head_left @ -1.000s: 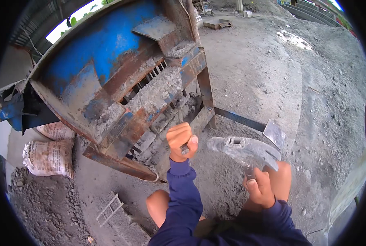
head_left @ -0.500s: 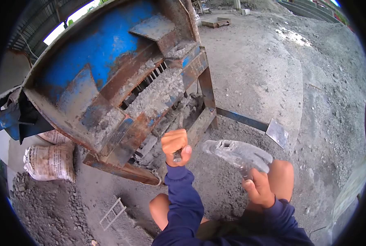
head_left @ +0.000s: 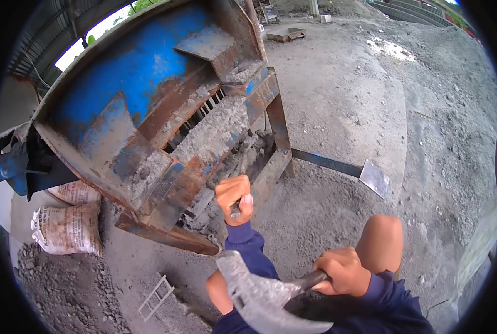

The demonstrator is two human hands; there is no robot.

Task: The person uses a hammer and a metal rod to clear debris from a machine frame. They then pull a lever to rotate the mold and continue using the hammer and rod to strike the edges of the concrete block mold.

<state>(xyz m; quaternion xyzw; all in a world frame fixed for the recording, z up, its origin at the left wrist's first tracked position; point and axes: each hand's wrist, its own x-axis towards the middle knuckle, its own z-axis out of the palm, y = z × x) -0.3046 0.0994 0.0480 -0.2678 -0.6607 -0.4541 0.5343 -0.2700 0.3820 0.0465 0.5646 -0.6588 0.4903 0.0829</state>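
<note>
My left hand is closed in a fist around a short metal rod, whose blunt end shows by the thumb. Its far end points toward the grey rubble under the blue, rusty machine. My right hand grips the dark handle of a claw hammer. The dusty hammer head hangs in front of my left forearm, below the left fist and apart from the rod. Crusted grey material covers part of the machine's slotted grate.
Printed sacks stand at the machine's left. A small metal frame lies on the gravelly ground. A steel bar with a flat plate extends right from the machine's leg. My bare knees flank my arms.
The hammer has swung down and left from beside my right knee to in front of my left forearm. My right hand has turned and lowered; the left fist keeps its grip.
</note>
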